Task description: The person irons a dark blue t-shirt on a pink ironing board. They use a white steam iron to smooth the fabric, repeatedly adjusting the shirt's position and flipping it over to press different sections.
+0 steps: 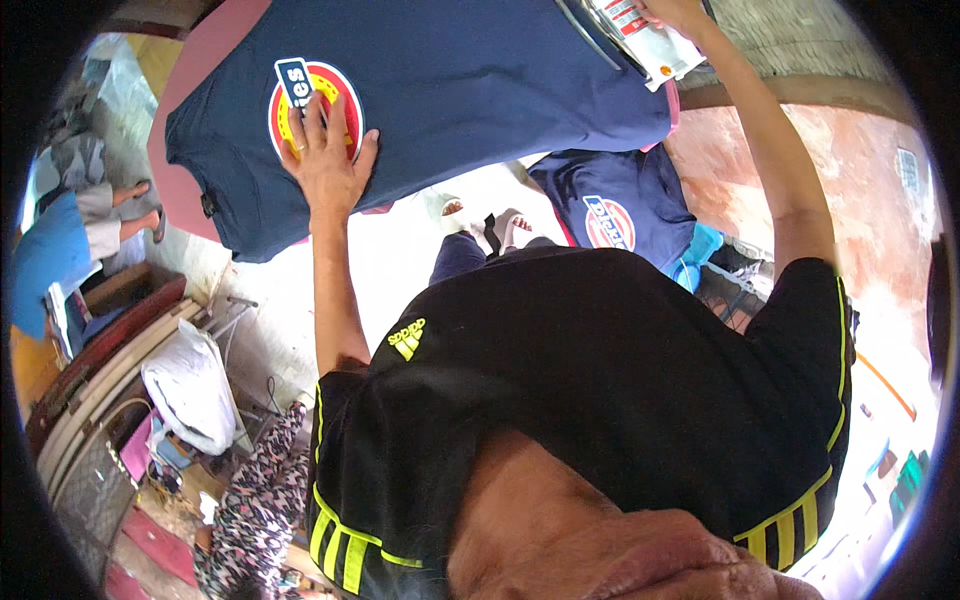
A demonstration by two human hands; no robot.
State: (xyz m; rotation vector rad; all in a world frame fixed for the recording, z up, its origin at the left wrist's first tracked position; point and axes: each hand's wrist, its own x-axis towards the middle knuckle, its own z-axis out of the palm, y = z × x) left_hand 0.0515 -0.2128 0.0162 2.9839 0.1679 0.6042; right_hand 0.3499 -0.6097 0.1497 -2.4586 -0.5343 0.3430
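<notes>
A navy t-shirt with a round red and yellow print lies spread over a pink board. My left hand rests flat on the print, fingers apart and holding nothing. At the shirt's far right end my right hand, partly cut off by the top edge, grips a white card with red print. My black shirt with yellow stripes fills the lower middle of the view.
A second navy t-shirt with the same print lies below the board, near my sandalled feet. Another person in blue is at the left. A white bag, patterned cloth and wooden frames crowd the lower left.
</notes>
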